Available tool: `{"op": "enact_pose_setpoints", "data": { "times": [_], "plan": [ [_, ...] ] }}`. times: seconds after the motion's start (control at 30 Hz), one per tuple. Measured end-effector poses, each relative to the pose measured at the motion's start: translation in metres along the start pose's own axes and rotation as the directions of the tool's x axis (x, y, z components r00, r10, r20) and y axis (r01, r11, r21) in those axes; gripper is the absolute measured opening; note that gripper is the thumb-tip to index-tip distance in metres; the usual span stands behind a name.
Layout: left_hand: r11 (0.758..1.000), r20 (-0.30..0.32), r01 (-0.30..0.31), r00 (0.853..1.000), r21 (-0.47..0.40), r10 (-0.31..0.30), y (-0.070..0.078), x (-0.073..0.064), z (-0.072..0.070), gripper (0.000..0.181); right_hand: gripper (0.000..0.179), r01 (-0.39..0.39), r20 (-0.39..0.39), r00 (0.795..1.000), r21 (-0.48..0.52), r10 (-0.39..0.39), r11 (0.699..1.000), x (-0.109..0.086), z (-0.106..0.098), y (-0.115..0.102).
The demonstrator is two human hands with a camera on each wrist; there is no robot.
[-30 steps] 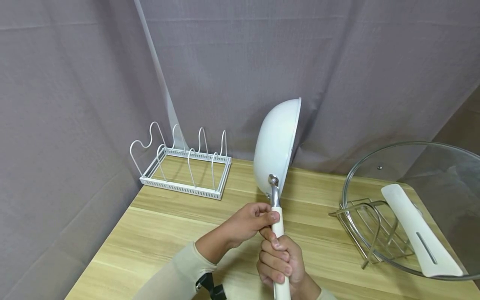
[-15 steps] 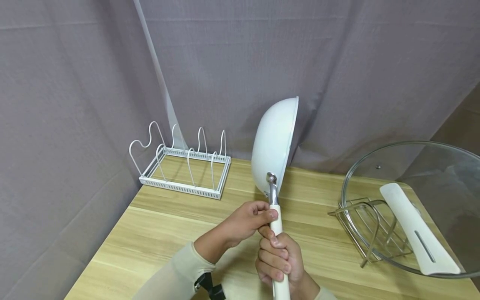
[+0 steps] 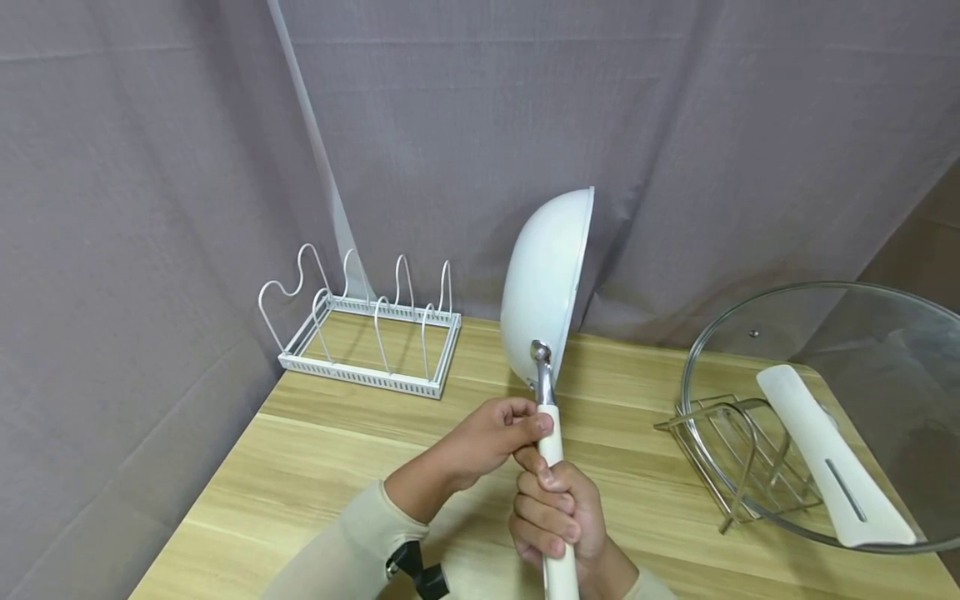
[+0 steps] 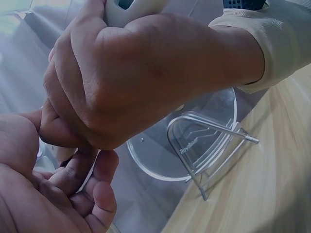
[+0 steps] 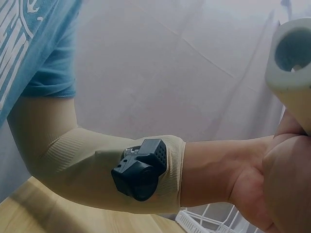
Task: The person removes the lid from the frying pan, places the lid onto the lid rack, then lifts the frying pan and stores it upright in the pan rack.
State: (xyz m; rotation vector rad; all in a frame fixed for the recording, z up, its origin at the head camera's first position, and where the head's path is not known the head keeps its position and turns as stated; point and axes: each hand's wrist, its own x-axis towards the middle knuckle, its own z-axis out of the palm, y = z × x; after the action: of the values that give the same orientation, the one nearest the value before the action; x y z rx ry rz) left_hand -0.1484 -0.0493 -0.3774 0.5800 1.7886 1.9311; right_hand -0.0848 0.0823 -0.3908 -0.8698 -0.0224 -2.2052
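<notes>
A white wok point(image 3: 543, 287) is held up on its side, its open face turned right and its rounded underside left. Its cream handle point(image 3: 551, 442) points down toward the person. My right hand point(image 3: 555, 517) grips the lower part of the handle with fingers wrapped round it. Just above, my left hand point(image 3: 495, 442) pinches the handle near its metal neck, thumb on the front. In the left wrist view the right hand point(image 4: 112, 82) hides most of the handle, beside the left palm point(image 4: 29, 179). The handle's hollow end point(image 5: 291, 53) shows in the right wrist view.
A white pan rack point(image 3: 360, 379) with several wire dividers stands at the back left of the wooden table point(image 3: 300, 467). At right, a glass lid point(image 3: 892, 350) with a long cream handle leans in a metal wire stand point(image 3: 742, 467). Grey curtain point(image 3: 480, 125) hangs behind.
The wok and both hands have shifted slightly left and up, with the grip unchanged. The lid and its stand appear a little further left in the view.
</notes>
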Motion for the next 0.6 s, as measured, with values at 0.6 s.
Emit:
{"op": "enact_pose_setpoints", "data": {
  "times": [0.6],
  "plan": [
    [0.998,0.026,0.022,0.999,0.055,-0.023,0.007,0.006,-0.014,0.033,0.017,-0.004,-0.028,1.0,-0.015,0.003,1.0,0.001,-0.001,0.0]
  ]
}}
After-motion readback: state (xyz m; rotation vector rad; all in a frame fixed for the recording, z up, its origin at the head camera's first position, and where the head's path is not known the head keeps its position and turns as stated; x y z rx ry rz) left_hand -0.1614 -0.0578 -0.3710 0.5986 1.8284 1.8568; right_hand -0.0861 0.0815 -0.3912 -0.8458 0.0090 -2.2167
